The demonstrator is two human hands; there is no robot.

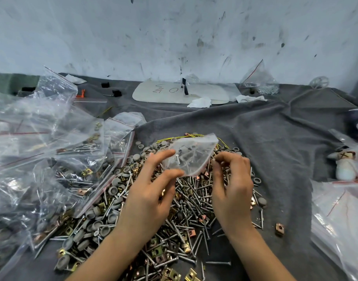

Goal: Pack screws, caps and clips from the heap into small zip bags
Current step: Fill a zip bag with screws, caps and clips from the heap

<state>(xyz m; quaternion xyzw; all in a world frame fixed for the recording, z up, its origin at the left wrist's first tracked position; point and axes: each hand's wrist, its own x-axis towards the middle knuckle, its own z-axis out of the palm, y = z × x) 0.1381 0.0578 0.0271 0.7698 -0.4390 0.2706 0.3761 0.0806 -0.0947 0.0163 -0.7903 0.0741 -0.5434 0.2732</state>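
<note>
A heap of silver screws, grey round caps and brass and copper clips lies on the grey cloth in front of me. Above its far part I hold a small clear zip bag with caps and screws inside; it looks blurred. My left hand pinches the bag's left end between index finger and thumb. My right hand has its fingers curled, with the fingertips at the bag's right edge, apparently pinching it.
A pile of filled zip bags covers the left side. More clear bags lie at the right edge. A white board, crumpled tissue and a bag of small metal parts sit by the scuffed wall. A stray copper clip lies right of the heap.
</note>
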